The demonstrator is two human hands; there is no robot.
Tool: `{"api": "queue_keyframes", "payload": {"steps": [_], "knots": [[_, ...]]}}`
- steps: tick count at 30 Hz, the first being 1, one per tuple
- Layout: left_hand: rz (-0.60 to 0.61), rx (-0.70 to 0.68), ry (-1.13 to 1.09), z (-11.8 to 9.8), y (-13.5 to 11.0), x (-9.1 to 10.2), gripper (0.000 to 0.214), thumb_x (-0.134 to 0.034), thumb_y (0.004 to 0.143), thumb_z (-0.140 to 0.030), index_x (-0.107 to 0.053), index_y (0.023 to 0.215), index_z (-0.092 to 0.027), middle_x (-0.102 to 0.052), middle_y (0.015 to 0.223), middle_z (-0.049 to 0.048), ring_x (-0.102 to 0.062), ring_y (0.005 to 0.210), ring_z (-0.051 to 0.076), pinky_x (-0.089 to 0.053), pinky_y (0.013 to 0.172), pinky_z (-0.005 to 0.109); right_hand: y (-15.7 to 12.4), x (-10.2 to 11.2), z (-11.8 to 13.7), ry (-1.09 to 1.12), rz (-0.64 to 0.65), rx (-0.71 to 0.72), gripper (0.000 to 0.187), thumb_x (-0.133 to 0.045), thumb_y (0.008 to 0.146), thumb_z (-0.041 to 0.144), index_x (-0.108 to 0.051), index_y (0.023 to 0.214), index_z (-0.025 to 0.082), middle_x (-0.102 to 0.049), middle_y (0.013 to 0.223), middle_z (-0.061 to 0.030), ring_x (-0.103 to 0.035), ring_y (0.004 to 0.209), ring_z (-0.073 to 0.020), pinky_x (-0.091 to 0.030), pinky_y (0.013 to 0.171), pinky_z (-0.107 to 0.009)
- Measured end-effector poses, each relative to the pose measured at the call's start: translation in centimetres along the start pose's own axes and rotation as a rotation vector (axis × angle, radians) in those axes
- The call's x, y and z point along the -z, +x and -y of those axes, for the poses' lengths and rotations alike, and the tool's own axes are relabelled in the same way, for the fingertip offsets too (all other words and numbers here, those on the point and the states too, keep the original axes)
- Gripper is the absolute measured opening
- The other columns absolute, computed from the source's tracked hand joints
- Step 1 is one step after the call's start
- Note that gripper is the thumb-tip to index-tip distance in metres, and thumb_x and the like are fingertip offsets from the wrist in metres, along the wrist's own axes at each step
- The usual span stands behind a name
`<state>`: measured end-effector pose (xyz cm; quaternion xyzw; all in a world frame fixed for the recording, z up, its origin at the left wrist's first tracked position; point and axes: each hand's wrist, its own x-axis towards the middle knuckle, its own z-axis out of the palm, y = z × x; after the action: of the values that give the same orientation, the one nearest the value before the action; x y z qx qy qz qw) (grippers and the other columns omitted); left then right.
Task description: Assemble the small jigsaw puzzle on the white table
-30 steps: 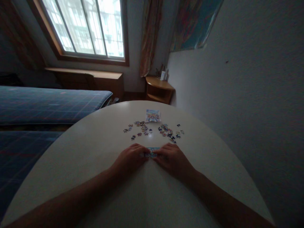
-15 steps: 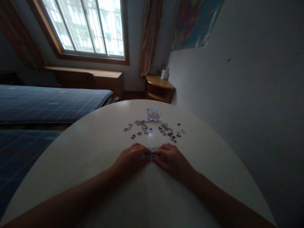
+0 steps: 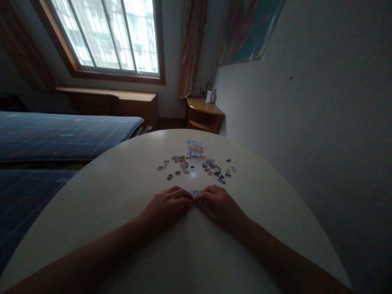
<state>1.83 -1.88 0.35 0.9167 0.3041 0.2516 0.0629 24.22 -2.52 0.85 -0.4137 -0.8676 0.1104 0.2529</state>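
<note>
My left hand [image 3: 170, 203] and my right hand [image 3: 217, 204] rest on the white table with their fingertips nearly meeting. Between them lies a small joined section of blue jigsaw puzzle [image 3: 195, 192], mostly covered by the fingers. Both hands are closed around its near part, thumbs and fingers pressed on the two sides. Beyond the hands, loose puzzle pieces lie in a left cluster [image 3: 184, 164] and a right cluster [image 3: 212, 166]. A printed picture sheet [image 3: 195, 148] sits behind the clusters.
The round white table [image 3: 122, 179] fills the foreground. To the left is a bed with a blue plaid mattress [image 3: 67, 134]. A wooden corner shelf [image 3: 205, 107] stands beyond the far edge, and a wall [image 3: 306, 134] runs along the right.
My fingers have drawn closer over the near edge of the puzzle section, hiding more of it. The whole view has shifted slightly; the loose pieces appear unmoved.
</note>
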Motion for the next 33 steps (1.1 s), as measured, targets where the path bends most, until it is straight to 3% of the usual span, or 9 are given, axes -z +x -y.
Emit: {"api": "queue_keyframes", "payload": {"steps": [8, 17, 28, 33], "knots": [[0.025, -0.049, 0.07, 0.3, 0.0, 0.0, 0.019, -0.055, 0.096, -0.017, -0.069, 0.109, -0.023, -0.071, 0.109, 0.004, -0.066, 0.096, 0.02, -0.059, 0.08, 0.034, 0.1, 0.5, 0.0, -0.062, -0.002, 0.089, 0.005, -0.068, 0.089, 0.022, -0.072, 0.092, 0.022, -0.071, 0.092, -0.0039, -0.062, 0.087, -0.0188, -0.047, 0.082, -0.034], [0.024, -0.049, 0.049, 0.1, 0.0, 0.3, 0.02, -0.049, 0.1, -0.018, -0.068, 0.101, -0.02, -0.072, 0.109, 0.0056, -0.065, 0.098, 0.019, -0.058, 0.081, 0.033, -0.2, 1.5, -0.2, -0.105, 0.075, 0.225, 0.016, -0.058, 0.096, 0.024, -0.072, 0.104, 0.025, -0.075, 0.107, -0.0017, -0.067, 0.093, -0.017, -0.045, 0.087, -0.035], [0.075, -0.06, 0.071, -0.2, 0.1, 0.6, 0.02, -0.054, 0.096, -0.013, -0.065, 0.111, -0.02, -0.07, 0.112, 0.0048, -0.064, 0.099, 0.021, -0.058, 0.082, 0.037, -0.4, 1.9, -0.9, -0.074, 0.099, 0.2, 0.021, -0.062, 0.091, 0.022, -0.069, 0.11, 0.027, -0.071, 0.112, -0.0038, -0.063, 0.102, -0.0198, -0.045, 0.093, -0.038], [0.103, -0.053, 0.079, -0.3, 0.4, 1.0, 0.017, -0.055, 0.094, -0.012, -0.066, 0.105, -0.018, -0.069, 0.112, 0.006, -0.063, 0.1, 0.022, -0.058, 0.082, 0.037, 0.3, 2.4, -1.7, -0.076, 0.009, 0.04, 0.014, -0.065, 0.088, 0.021, -0.072, 0.101, 0.023, -0.072, 0.105, -0.0057, -0.065, 0.099, -0.0213, -0.046, 0.092, -0.039]]}}
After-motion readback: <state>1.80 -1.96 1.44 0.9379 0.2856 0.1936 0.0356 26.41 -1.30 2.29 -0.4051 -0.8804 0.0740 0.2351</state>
